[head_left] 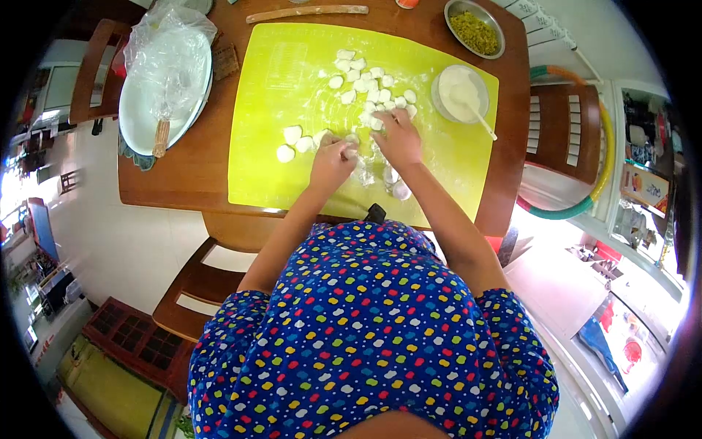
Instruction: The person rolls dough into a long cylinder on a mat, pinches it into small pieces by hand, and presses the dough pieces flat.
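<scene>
A yellow-green mat (270,95) dusted with white powder lies on the table. Many small white dough pieces (373,95) are grouped near its middle. My left hand (334,159) has its fingers closed on a dough piece (350,146), partly hidden by the fingertips. Rounder dough pieces (285,153) lie to its left. My right hand (398,137) reaches to the lower edge of the group, fingers apart, its fingertips beside a dough piece (376,124). Under my right wrist, a whitish rounded object (401,190) rests on the mat.
A bowl of white powder (459,94) with a spoon stands at the mat's right. Behind it is a metal bowl of yellow-green filling (474,31). A white basin (137,132) with plastic wrap sits at left. A wooden stick (307,12) lies at the back.
</scene>
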Motion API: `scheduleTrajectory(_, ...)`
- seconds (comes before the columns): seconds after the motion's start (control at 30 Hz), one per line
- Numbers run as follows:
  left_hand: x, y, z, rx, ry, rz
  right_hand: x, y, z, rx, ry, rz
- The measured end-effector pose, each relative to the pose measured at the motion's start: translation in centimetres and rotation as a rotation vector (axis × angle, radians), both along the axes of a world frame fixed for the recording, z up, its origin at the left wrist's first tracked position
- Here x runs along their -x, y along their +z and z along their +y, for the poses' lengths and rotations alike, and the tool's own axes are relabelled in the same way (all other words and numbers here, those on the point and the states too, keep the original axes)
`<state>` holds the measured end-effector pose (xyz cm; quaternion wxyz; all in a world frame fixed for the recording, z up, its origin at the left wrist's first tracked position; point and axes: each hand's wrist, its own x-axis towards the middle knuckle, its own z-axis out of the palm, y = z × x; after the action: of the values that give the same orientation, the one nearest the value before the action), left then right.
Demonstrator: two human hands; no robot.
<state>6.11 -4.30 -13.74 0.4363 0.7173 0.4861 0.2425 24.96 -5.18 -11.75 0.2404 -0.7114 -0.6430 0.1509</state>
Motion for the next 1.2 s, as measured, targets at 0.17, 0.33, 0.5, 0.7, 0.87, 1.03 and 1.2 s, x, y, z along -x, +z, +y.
scheduleTrajectory(0.17, -0.1, 2.0, -0.8, -0.106, 0.033, 0.186, -0.1, -0.3, 0.3, 0.126, -0.003, -0.018)
scheduleTrajectory(0.33, 1.5, 0.1, -1.8, -0.196, 0.046, 0.217, 0.1, 1.1, -1.8, 0.163, 0.136, -0.085)
scheduleTrajectory(0.5, 1.8, 0.1, -2.1, -0.189, 0.067, 0.126, 3.8, 0.1, -1.1, -0.029, 0.406, -0.051)
scheduleTrajectory(0.7, 2.3, 0.6, -1.9, -0.202, 0.11, 0.156, 2.3, 0.5, -0.8, 0.245, 0.437, -0.059)
scheduleTrajectory(0.87, 3.3, 0.3, -1.7, -0.242, 0.04, 0.224, -3.5, 2.4, -6.0, -0.017, 0.014, 0.1)
scheduleTrajectory(1.03, 0.5, 1.5, -1.0, -0.356, -0.122, 0.113, -5.9, 1.1, -8.2, 0.202, -0.179, 0.26)
scheduleTrajectory(1.2, -4.4, 1.4, 0.2, -0.479, -0.324, 0.015, -4.5, 0.6, -7.7, 0.215, -0.248, 0.306)
